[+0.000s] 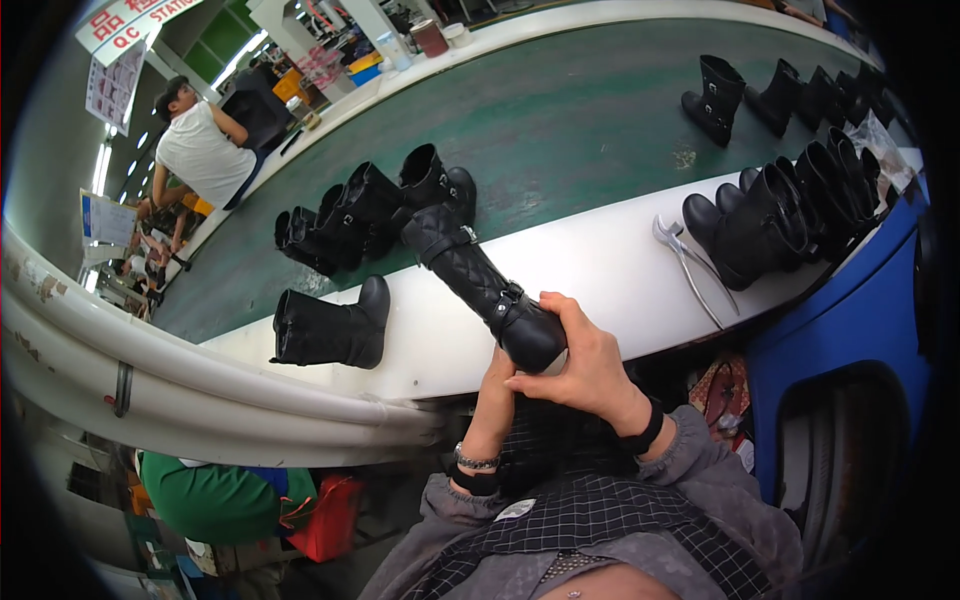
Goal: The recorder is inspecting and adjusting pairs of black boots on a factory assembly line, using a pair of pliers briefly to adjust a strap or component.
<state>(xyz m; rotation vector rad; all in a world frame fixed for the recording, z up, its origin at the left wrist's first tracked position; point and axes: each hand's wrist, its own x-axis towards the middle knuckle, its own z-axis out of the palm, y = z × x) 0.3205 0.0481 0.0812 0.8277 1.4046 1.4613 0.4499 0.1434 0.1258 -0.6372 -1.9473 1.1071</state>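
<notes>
A black quilted boot point(478, 281) with buckled straps is held tilted in front of me, its toe toward my body. My right hand point(590, 366) grips the toe end, thumb underneath and fingers along the side. Behind and below the boot is my left hand point(496, 397), gripping it from beneath; most of its fingers are hidden. On the white ledge to the left lies another black boot point(335, 322) on its side. To the right, metal pincers point(693, 266) with spread handles rest on the same ledge.
Several black boots point(375, 205) stand on the green belt point(560, 130) beyond the ledge point(590, 270). More boots point(750, 225) crowd the ledge at right, beside a blue machine or bin point(850, 310). A white pipe-like rail point(200, 385) runs at left. Across the belt sits a person point(205, 150).
</notes>
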